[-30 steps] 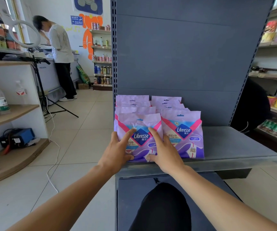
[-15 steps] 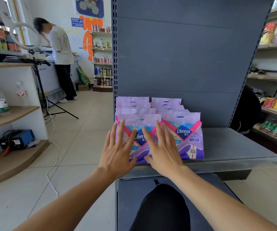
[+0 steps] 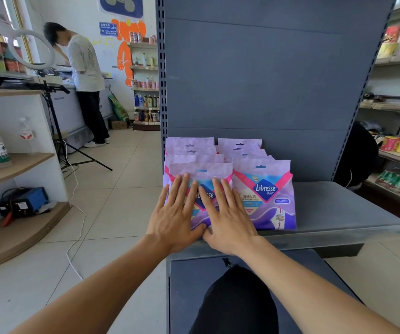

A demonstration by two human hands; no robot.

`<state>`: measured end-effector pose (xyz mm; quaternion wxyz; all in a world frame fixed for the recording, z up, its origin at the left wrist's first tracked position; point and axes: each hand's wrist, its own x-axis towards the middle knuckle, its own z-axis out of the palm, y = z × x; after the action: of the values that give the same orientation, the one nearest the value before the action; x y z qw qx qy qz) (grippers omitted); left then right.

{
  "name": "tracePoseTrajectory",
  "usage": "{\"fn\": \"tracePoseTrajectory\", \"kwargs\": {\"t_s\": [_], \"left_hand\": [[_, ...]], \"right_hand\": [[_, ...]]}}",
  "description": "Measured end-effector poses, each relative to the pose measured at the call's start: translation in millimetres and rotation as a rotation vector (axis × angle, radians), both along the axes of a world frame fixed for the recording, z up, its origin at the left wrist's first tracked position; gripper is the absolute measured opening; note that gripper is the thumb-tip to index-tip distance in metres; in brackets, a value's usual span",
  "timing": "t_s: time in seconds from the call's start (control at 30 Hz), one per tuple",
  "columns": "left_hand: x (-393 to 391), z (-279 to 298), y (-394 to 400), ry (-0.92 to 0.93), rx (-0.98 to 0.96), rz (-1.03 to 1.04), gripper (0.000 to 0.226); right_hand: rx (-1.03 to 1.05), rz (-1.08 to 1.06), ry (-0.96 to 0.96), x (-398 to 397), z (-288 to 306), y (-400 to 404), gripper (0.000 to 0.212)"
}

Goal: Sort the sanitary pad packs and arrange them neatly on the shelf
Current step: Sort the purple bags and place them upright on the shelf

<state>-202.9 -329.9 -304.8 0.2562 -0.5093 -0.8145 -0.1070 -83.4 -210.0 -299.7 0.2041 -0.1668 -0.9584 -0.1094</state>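
Note:
Several purple and pink Libresse sanitary pad packs stand upright in two rows on the left part of the grey metal shelf (image 3: 338, 213). The front left pack (image 3: 203, 172) is partly covered by both hands. My left hand (image 3: 175, 213) lies flat against its face with fingers spread. My right hand (image 3: 228, 213) presses flat beside it, thumbs nearly touching at the pack's bottom edge. Neither hand grips anything. The front right pack (image 3: 264, 194) stands untouched, its label fully visible. Packs behind show only their top edges.
The shelf's right half is bare up to its front lip. A grey back panel (image 3: 266, 80) rises behind the packs. A person (image 3: 85, 75) stands far left by a freezer, near a ring light tripod (image 3: 54, 116). A white cable (image 3: 78, 213) trails across the floor tiles.
A second ago both hands held the front left pack by its lower corners. They let go, opened, and now lie flat with spread fingers higher on the pack's face.

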Motion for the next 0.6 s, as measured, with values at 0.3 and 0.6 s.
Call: {"fn": "tracePoseTrajectory", "kwargs": {"t_s": [0.3, 0.6], "left_hand": [[22, 27, -7, 0.033, -0.038, 0.021, 0.095], [104, 65, 31, -0.029, -0.159, -0.312, 0.082]], "right_hand": [[-0.133, 0.002, -0.027, 23, 35, -11, 0.084], [-0.083, -0.239, 0.007, 132, 58, 3, 0.075]]}}
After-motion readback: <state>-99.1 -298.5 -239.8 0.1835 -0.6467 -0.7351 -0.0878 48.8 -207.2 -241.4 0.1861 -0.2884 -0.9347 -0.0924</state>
